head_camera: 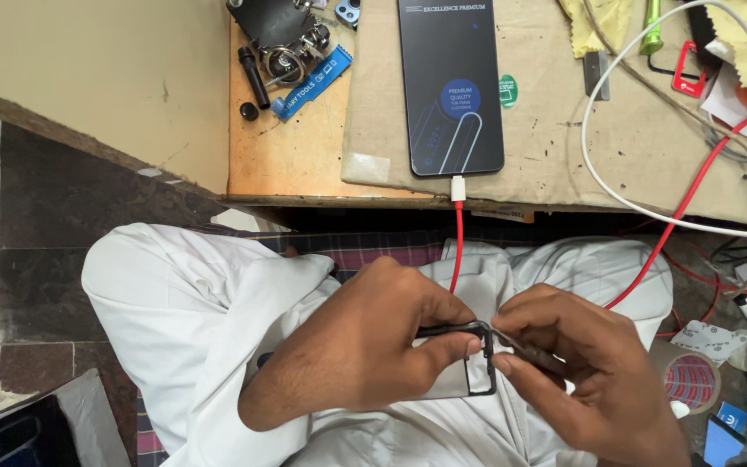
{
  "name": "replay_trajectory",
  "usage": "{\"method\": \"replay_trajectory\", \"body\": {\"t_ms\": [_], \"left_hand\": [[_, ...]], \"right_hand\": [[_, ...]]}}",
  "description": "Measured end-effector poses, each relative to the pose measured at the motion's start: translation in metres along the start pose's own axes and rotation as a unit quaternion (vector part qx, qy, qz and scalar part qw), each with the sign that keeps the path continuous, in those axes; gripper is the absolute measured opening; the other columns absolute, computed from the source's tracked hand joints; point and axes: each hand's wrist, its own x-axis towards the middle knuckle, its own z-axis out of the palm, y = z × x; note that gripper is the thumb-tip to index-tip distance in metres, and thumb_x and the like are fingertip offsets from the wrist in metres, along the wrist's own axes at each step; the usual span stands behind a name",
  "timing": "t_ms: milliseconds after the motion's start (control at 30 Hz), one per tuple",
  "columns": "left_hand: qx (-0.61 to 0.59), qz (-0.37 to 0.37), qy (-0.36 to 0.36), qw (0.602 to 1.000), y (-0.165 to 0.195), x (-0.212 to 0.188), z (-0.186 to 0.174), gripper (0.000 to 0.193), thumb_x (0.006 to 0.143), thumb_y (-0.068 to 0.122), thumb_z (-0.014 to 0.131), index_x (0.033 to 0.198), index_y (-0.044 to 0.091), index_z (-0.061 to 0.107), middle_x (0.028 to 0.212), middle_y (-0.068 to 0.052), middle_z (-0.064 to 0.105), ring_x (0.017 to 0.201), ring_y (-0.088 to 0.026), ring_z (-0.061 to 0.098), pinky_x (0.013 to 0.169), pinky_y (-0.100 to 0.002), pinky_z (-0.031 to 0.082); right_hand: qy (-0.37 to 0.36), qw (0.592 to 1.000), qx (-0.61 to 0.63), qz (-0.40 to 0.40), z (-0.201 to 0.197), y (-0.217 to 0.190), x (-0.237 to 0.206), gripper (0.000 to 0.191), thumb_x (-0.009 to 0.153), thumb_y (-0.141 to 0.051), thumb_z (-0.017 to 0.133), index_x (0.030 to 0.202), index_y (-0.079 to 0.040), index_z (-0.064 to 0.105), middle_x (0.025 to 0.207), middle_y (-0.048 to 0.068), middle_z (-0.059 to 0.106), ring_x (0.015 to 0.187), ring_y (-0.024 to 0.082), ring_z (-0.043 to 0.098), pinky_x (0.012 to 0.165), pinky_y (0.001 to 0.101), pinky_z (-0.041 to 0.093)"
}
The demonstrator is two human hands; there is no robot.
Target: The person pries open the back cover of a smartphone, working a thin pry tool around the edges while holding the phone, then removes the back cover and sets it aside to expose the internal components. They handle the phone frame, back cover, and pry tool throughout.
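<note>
My left hand (365,346) grips a thin black phone frame (480,367) over my lap, thumb and fingers wrapped around its left side. My right hand (590,372) holds a slim dark metal tool (520,348) pinched between its fingers, and the tip touches the frame's upper right corner. Most of the frame is hidden behind my left hand. A dark smartphone (451,82) lies on the workbench above, with a red cable (458,233) plugged into its lower end and running down toward my lap.
The wooden workbench (287,147) carries a brown mat (546,130), a blue pry tool (311,82), black cylinders, yellow cloths, and white and red cables at the right. A tape roll (692,379) sits at lower right. My white clothing fills the lap area.
</note>
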Motion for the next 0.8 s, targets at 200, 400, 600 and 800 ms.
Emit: {"method": "replay_trajectory", "body": {"t_ms": [200,400,600,800], "left_hand": [[0.014,0.025,0.002,1.0,-0.001,0.002,-0.001,0.021,0.087,0.018,0.072,0.102,0.004,0.078,0.084,-0.015,0.077,0.074,-0.025,0.078,0.066,-0.035,0.059],[0.03,0.005,-0.011,0.999,-0.003,0.003,-0.002,0.021,0.086,0.02,0.072,0.101,0.006,0.079,0.082,-0.014,0.077,0.072,-0.024,0.078,0.064,-0.035,0.058],[0.036,0.012,-0.019,0.999,-0.004,0.003,-0.005,0.021,0.086,0.021,0.073,0.1,0.007,0.079,0.081,-0.014,0.077,0.072,-0.023,0.078,0.065,-0.035,0.058],[0.055,0.019,-0.047,0.997,-0.005,0.003,-0.006,0.021,0.085,0.021,0.075,0.1,0.007,0.079,0.081,-0.015,0.077,0.071,-0.025,0.077,0.066,-0.036,0.058]], "right_hand": [[0.031,0.99,-0.088,-0.102,0.001,-0.01,0.008,0.028,0.079,0.006,0.075,0.105,-0.002,0.069,0.101,0.01,0.073,0.089,0.016,0.073,0.071,0.0301,0.06],[0.033,0.922,-0.314,-0.222,-0.002,-0.019,0.014,0.044,0.077,0.005,0.076,0.12,-0.003,0.069,0.101,0.01,0.072,0.083,0.022,0.07,0.069,0.0328,0.055],[-0.013,0.917,-0.32,-0.237,-0.006,-0.013,0.014,0.05,0.072,0.005,0.071,0.121,-0.002,0.067,0.099,0.013,0.07,0.083,0.025,0.071,0.067,0.0332,0.057],[-0.044,0.957,-0.28,-0.064,-0.013,-0.001,0.008,0.028,0.086,-0.007,0.082,0.113,-0.011,0.077,0.088,0.001,0.07,0.072,0.017,0.068,0.064,0.0305,0.054]]}}
